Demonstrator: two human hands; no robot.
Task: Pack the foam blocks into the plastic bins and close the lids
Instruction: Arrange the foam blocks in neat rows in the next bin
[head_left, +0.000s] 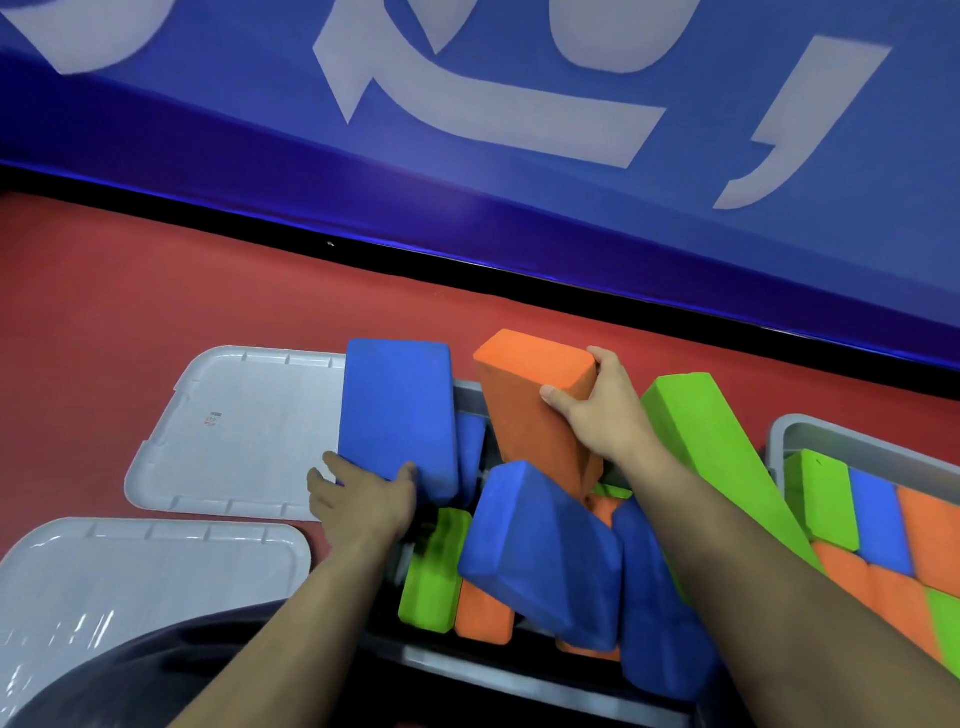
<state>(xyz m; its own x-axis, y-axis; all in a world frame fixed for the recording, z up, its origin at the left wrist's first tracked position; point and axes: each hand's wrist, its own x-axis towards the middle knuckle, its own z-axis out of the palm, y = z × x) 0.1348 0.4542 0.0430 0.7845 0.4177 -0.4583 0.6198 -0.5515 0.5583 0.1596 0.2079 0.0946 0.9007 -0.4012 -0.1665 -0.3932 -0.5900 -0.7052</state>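
A grey plastic bin (524, 683) stands in front of me, crammed with blue, green and orange foam blocks lying at odd angles. My left hand (363, 499) grips the lower end of an upright blue block (397, 410) at the bin's left side. My right hand (605, 410) grips the top corner of a tall orange block (530, 410) that stands tilted in the bin. A large blue block (540, 556) lies tilted across the middle. A long green block (711, 447) leans out on the right.
Two grey lids lie on the red floor to the left, one far (234, 431), one near (130, 577). A second grey bin (841, 439) on the right holds neatly packed blocks. A blue padded wall (467, 130) runs behind.
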